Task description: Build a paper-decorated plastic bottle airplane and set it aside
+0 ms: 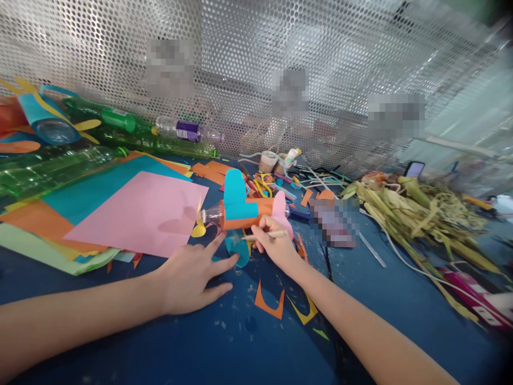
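A dark blue table (192, 347) carries everything. On the left lies a stack of coloured sheets (140, 219), with a pink one on top; on the right is a heap of dry husks (393, 214). Green bottles (60, 167) lie on their sides at the far left; I notice nothing inside them, but I cannot be sure.

In the middle, just beyond the hands, lies the wrapped bottle (242, 220). The work on it seems well advanced: an orange cover goes around its body, a blue wing (234, 187) rises on the far side, pink fins (280, 206) are at the right end, and a yellow propeller (198, 230) is at the neck. What is left is perhaps the near blue piece (234, 247); whether it is fastened, I cannot tell. The cover hides the bottle's inside.

The left hand (188, 278) is spread and grasps nothing; its fingertips are at this piece. The right hand (272, 243) pinches a tan pencil (280, 233).

Farther away stand two small cups (266, 163), contents unclear, with a glue bottle (292, 156) at the right one. Smallest are the near paper scraps (262, 303).
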### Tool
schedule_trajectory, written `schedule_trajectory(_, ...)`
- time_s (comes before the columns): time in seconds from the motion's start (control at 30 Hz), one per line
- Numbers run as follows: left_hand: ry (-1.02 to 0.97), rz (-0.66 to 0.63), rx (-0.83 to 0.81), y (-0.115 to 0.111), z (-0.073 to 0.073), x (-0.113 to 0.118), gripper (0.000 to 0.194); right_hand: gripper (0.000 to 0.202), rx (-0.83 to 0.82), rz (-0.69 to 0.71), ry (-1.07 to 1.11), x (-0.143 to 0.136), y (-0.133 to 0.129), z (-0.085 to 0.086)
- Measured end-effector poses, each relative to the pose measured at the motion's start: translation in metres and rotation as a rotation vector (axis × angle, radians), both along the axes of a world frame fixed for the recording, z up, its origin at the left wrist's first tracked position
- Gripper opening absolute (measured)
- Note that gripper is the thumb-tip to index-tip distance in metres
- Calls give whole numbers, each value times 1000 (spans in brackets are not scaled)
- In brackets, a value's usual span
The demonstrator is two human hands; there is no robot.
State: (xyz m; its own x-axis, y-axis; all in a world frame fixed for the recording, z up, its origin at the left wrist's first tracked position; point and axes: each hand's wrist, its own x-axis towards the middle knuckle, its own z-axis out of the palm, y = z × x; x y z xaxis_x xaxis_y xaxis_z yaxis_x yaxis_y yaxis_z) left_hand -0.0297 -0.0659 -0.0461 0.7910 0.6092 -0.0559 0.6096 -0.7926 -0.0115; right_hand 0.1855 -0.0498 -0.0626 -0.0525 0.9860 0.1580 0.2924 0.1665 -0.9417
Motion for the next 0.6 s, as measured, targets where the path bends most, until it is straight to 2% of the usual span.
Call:
schedule_trajectory(0.37, -9, -3, -36, -2, 8, 0, 50, 30, -10, -18, -20, 0, -1, 1)
schedule_trajectory(0.6, 1, 0, -15, -1, 5, 1, 50, 30, -18, 0, 2, 0, 0, 0)
